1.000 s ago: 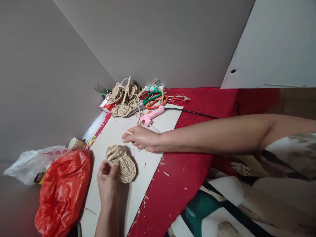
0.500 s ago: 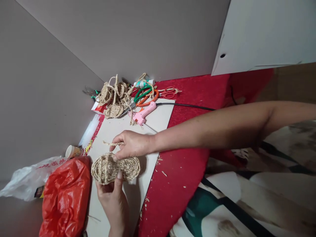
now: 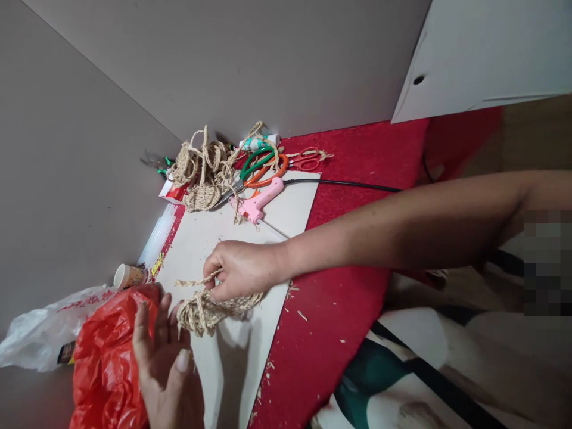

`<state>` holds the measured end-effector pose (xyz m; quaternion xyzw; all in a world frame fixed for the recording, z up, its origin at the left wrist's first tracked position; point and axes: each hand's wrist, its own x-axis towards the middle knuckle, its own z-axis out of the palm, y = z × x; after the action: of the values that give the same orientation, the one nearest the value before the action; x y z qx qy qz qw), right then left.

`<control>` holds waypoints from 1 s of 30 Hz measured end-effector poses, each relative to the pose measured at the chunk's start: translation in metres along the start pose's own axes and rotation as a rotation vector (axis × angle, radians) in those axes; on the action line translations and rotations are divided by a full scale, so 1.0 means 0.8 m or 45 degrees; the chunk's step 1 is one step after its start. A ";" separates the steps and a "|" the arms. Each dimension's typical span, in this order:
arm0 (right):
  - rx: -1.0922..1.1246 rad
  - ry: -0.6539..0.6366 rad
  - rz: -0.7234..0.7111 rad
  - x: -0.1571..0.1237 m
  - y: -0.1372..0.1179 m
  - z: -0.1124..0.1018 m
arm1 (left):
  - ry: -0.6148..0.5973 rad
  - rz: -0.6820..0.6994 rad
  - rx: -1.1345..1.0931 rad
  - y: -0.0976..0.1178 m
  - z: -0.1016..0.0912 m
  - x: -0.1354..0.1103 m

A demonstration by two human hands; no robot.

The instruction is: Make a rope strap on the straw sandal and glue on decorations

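A small slipper-shaped piece (image 3: 196,317) of coiled, braided straw cord is held over the white board, tilted so that its edge faces me. My right hand (image 3: 245,268) is closed on its upper side and covers part of it. A loose braided cord end (image 3: 192,282) sticks out leftward from between the right hand's fingers. My left hand (image 3: 167,363) is open just below and left of the piece, palm up with the fingers spread. Whether its fingertips touch the straw I cannot tell.
On the white board (image 3: 196,232) lie a pink glue gun (image 3: 259,202) with a black cable and green-and-orange-handled scissors (image 3: 259,167). Beside them are straw pieces (image 3: 203,196) and red scissors (image 3: 308,159). A red plastic bag (image 3: 111,357) and paper cup (image 3: 127,276) stand left, near the walls.
My left hand has let go of the straw piece and moved left and down, its fingers spreading. My right hand has closed on the piece and tilted it.
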<state>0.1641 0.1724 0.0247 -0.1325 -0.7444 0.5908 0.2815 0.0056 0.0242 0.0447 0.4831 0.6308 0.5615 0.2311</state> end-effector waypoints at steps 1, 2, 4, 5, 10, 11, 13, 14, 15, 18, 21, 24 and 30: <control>-0.051 -0.037 -0.012 -0.001 0.000 0.001 | -0.022 0.027 0.030 0.003 -0.002 -0.001; -0.089 -0.073 -0.011 -0.002 0.000 0.002 | -0.046 0.036 0.075 0.005 -0.003 -0.003; -0.113 -0.136 0.027 -0.006 -0.001 0.005 | -0.063 -0.023 0.193 0.003 0.000 -0.012; -0.115 -0.167 0.052 -0.008 -0.001 0.006 | -0.051 -0.065 0.243 0.001 0.003 -0.017; -0.093 -0.263 0.107 -0.011 0.003 0.011 | 0.009 -0.207 0.314 -0.004 0.013 -0.030; -0.090 -0.262 0.109 -0.011 0.004 0.012 | 0.009 -0.228 0.319 -0.004 0.014 -0.030; -0.089 -0.254 0.113 -0.010 0.008 0.013 | 0.025 -0.257 0.334 -0.003 0.015 -0.028; -0.091 -0.254 0.115 -0.010 0.009 0.013 | 0.040 -0.260 0.342 -0.004 0.015 -0.027; -0.091 -0.258 0.115 -0.010 0.009 0.014 | 0.051 -0.261 0.353 -0.005 0.016 -0.026; -0.088 -0.226 0.103 -0.009 0.008 0.010 | 0.086 -0.310 0.389 -0.009 0.018 -0.024; -0.044 -0.079 0.018 -0.008 0.001 0.003 | 0.131 -0.452 0.354 -0.015 0.019 -0.024; -0.054 0.078 -0.071 -0.009 -0.007 -0.002 | 0.193 -0.539 0.287 -0.019 0.018 -0.024; -0.307 -0.061 -0.059 -0.014 -0.007 0.005 | 0.222 -0.554 0.331 -0.021 0.021 -0.028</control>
<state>0.1718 0.1618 0.0264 -0.1338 -0.8194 0.4934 0.2593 0.0234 0.0145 0.0189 0.3117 0.8042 0.4522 0.2272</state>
